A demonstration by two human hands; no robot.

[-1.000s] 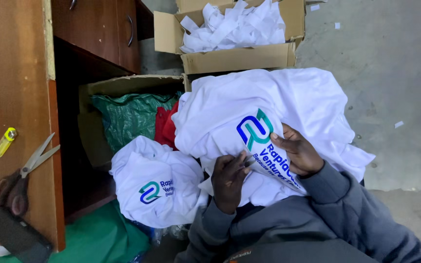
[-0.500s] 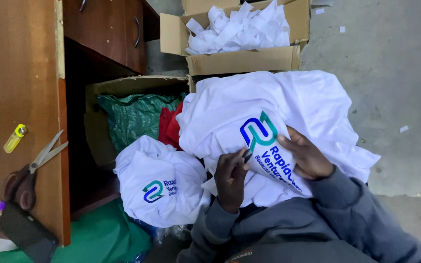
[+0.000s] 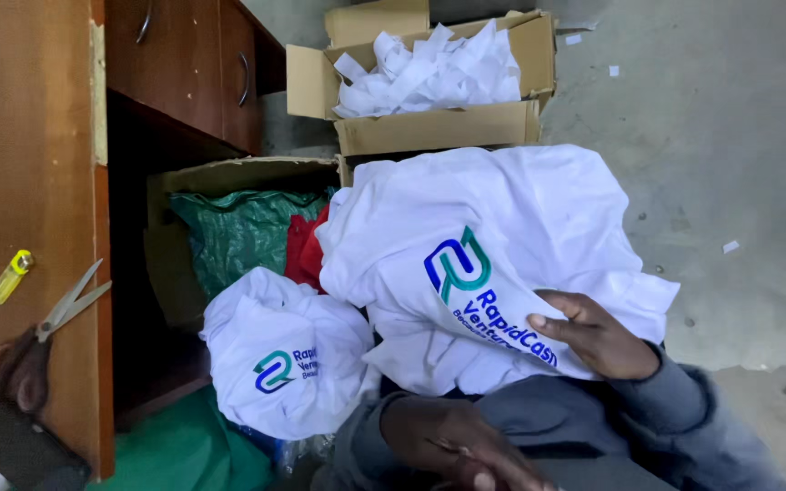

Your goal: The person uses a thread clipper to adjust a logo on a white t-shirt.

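The right hand [image 3: 598,336] lies with its fingers curled over the lower edge of a white shirt [image 3: 493,264], gripping the cloth just beside a blue-and-green logo [image 3: 457,264] with dark blue lettering under it. The left hand [image 3: 452,441] sits low at the frame's bottom, off the shirt, fingers loosely bent; whether it holds anything cannot be told. The shirt is bunched in the person's lap, above grey sleeves. To its left lies a second white bundle [image 3: 284,359] with the same kind of logo, beside red cloth [image 3: 304,250] and a green sack [image 3: 238,232] in a cardboard box. Farther up, another box [image 3: 438,132] holds white scraps [image 3: 429,73]. On the desk [image 3: 20,182] at left lie scissors [image 3: 65,309] and a yellow lighter [image 3: 11,277].
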